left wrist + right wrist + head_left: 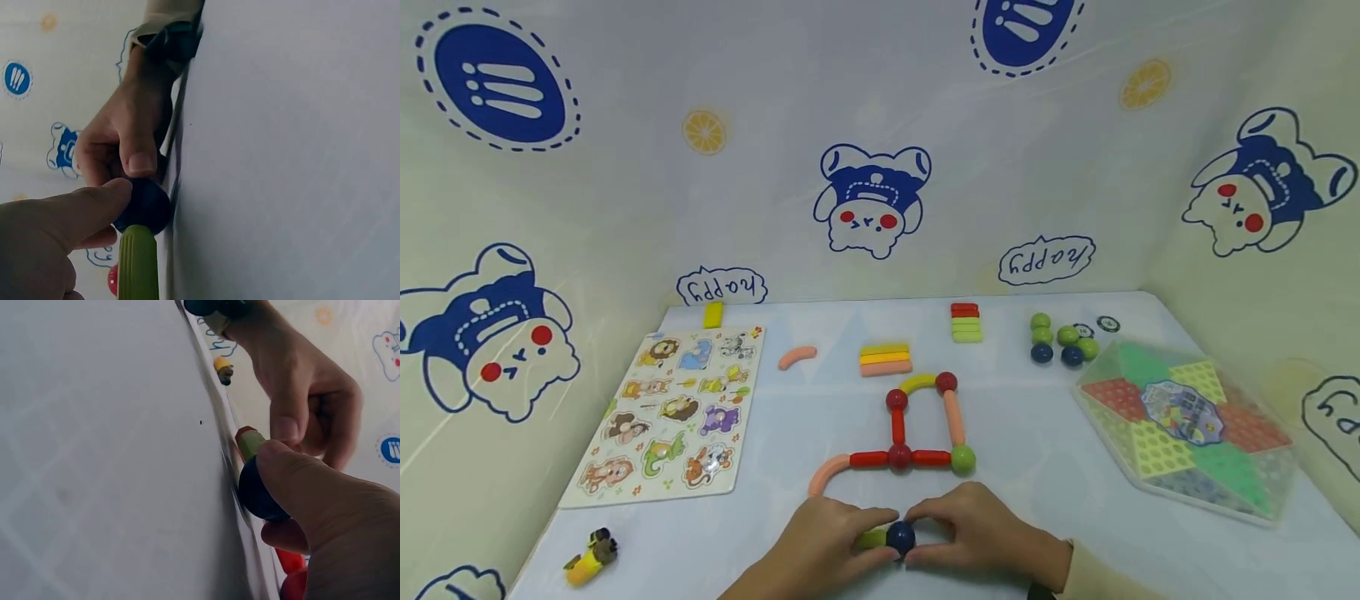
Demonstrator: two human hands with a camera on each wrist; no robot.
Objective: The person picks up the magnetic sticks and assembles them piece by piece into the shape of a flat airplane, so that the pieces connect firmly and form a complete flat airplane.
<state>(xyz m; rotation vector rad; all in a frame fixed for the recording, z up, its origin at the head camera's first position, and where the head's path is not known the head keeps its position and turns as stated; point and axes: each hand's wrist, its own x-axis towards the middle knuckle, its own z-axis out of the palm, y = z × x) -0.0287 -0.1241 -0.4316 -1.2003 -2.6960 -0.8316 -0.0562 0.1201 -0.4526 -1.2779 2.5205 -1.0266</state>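
Observation:
Over the near side of the table, my right hand (973,533) pinches a dark blue ball (900,539) between thumb and fingers. From the left, my left hand (835,542) grips the same ball at its edge with thumb and forefinger. A light green stick (138,262) meets the ball and runs under the left hand, which partly hides it in the head view. Just beyond lies a joined figure of sticks and balls: red sticks (870,460), red balls (899,457), a green ball (962,459), a pink straight stick (954,418), a yellow curved stick (917,382) and a pink curved stick (827,475).
An animal puzzle board (692,408) lies left, with a small yellow-and-black toy (592,557) nearer. Farther back are yellow sticks (884,351), green sticks (967,329), a loose pink curved stick (797,357) and green balls (1042,335). A clear-lidded box (1187,433) occupies the right.

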